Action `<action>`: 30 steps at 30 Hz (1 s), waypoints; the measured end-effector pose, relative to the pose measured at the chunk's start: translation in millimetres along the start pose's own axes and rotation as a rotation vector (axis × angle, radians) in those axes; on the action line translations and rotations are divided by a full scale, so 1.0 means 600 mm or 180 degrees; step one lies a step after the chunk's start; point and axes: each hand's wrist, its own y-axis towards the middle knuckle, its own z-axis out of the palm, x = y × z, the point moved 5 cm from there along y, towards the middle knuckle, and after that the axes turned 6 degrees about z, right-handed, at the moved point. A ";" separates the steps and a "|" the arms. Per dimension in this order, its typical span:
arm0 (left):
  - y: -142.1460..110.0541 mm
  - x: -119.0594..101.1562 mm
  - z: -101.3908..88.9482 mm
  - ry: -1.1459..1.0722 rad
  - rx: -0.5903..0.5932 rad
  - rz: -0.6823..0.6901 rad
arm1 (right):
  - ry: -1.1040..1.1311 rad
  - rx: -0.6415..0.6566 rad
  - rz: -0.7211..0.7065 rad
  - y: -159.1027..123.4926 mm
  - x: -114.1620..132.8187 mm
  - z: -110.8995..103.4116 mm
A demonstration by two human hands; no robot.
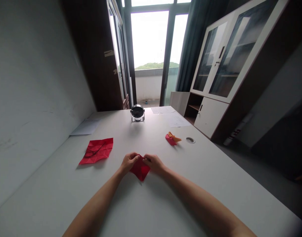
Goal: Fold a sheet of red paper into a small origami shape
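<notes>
A small folded red paper (140, 171) lies on the white table (165, 204) in front of me. My left hand (128, 162) pinches its upper left edge with closed fingers. My right hand (153, 163) pinches its upper right edge, fingers pressed together. The two hands almost meet at the paper's top corner. The paper's lower point rests on the table towards me.
A creased red sheet (97, 150) with a black cord on it lies to the left. A small red and orange folded piece (172, 138) sits right of centre, beside a round cable hole (190, 140). A small desk fan (137, 113) and white papers (86, 127) lie farther back.
</notes>
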 end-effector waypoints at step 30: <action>0.000 -0.011 -0.003 0.0234 0.0001 0.0031 | 0.0212 -0.0413 -0.0057 0.000 0.009 -0.015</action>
